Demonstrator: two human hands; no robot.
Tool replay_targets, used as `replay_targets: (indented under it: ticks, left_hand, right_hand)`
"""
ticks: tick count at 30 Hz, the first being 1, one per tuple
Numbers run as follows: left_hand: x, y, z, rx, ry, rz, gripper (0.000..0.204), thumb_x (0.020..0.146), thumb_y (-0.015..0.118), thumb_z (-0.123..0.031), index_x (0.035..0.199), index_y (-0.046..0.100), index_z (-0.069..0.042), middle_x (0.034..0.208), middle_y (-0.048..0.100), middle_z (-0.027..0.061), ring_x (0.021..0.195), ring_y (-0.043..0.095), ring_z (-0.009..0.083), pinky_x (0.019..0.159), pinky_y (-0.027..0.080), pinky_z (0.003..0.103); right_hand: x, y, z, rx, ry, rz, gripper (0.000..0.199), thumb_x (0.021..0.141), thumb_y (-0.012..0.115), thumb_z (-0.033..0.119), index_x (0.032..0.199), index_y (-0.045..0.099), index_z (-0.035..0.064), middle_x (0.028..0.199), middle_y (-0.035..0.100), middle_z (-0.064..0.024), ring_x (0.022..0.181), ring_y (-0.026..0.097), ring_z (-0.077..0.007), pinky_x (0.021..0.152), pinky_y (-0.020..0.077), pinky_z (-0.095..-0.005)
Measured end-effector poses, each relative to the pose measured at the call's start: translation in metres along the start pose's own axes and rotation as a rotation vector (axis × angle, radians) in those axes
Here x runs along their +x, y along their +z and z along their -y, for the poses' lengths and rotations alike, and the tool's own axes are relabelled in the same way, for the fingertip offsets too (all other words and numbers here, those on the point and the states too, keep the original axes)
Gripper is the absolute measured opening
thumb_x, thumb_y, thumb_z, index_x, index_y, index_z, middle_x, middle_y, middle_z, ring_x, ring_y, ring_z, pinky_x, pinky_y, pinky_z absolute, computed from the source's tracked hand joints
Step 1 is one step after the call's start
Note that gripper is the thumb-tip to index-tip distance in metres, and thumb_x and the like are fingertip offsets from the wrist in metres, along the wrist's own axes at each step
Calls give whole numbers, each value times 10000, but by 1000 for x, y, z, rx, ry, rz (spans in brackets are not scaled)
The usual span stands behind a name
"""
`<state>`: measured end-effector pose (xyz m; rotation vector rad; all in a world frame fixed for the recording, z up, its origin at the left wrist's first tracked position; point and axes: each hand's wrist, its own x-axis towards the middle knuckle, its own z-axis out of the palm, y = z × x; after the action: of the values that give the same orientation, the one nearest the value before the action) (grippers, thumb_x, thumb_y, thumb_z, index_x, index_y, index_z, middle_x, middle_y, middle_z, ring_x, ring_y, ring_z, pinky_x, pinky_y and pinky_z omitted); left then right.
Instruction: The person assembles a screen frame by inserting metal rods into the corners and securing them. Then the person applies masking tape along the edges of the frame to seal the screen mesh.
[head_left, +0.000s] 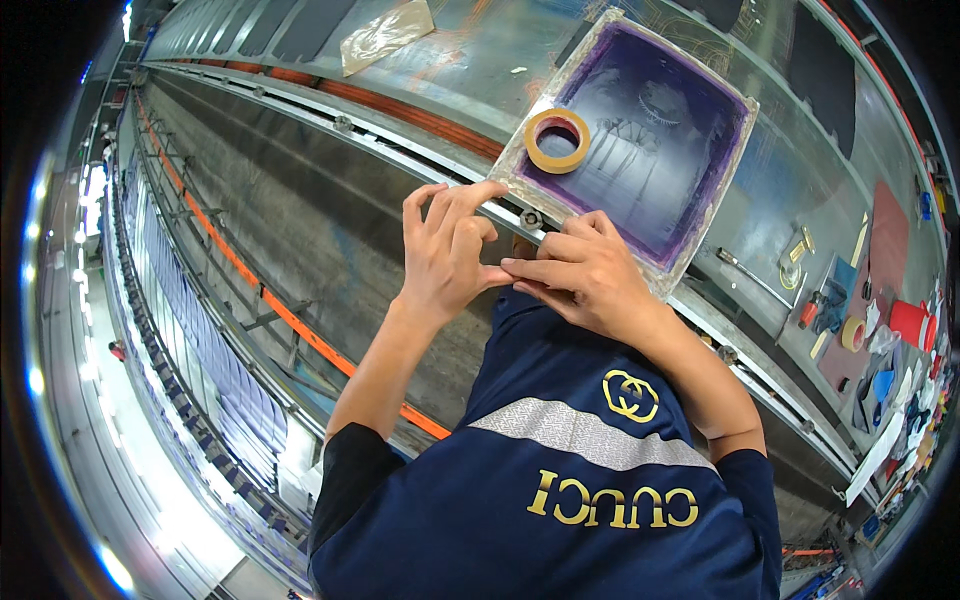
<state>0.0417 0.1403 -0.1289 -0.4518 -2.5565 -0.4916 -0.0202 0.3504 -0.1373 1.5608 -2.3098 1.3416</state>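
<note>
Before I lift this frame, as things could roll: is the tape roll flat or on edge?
Flat on the frame: the yellow tape roll has its ring face and open hole turned upward.

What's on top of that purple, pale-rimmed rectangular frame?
A yellow, ring-shaped tape roll lies on the left part of the pale-rimmed frame. Dark surface shows through its hole; whatever the ring itself covers cannot be seen.

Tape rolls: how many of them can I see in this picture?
2: one tape roll on the purple frame, another left of the red container. More may be hidden.
</note>
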Motion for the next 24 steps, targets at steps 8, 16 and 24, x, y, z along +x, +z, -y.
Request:
replay_targets:
  ticks: [8,16,24]
  left_hand:
    - [1,-16,-1,8,-63,-64,540,848,680,-577,947,415,-117,1210,638,86,966,605,250,972,368,473]
    - [4,-36,-7,-51,-51,8,613,753,824,-452,1066,420,-113,1260,612,89,1013,605,264,993,367,492]
    - [15,-51,-9,-213,-14,160,715,611,893,-346,1096,419,-121,1363,550,98,1092,592,284,1030,354,513]
  right_hand:
    - [5,4,5,-185,-202,-121,185,798,776,175,981,757,197,744,523,54,685,488,-153,685,377,-337]
    - [16,-6,5,-42,-212,-100,205,754,828,224,922,718,183,837,603,60,722,513,-163,715,375,-350]
    - [24,-10,6,302,-133,219,157,833,792,246,952,699,201,819,562,40,780,489,-198,743,350,-361]
